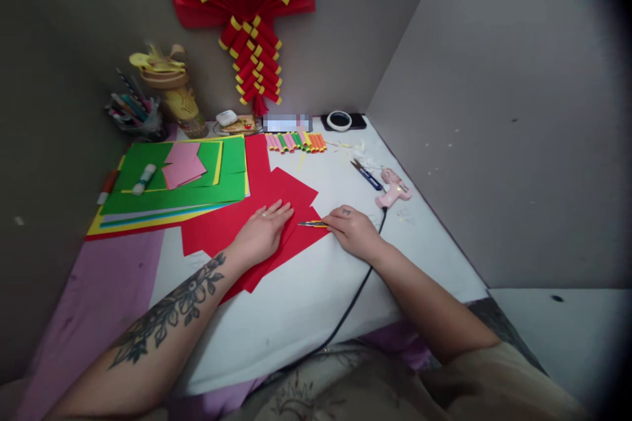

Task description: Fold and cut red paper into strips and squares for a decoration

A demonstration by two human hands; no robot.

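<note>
Several sheets of red paper (296, 191) overlap at odd angles in the middle of the white tabletop. My left hand (264, 230) lies flat on them, fingers stretched toward the upper right. A yellow utility knife (316, 224) is held in my right hand (353, 231), its blade pointing left over the red paper near my left fingers. Whether the blade touches the paper I cannot tell.
A pink glue gun (394, 189) with a black cord, scissors (366, 175) and small paper rolls (296, 142) lie behind my right hand. Green sheets (133, 171) and a glue stick (144, 179) are at left. A tumbler (185, 105) and pen holder (135, 120) stand behind.
</note>
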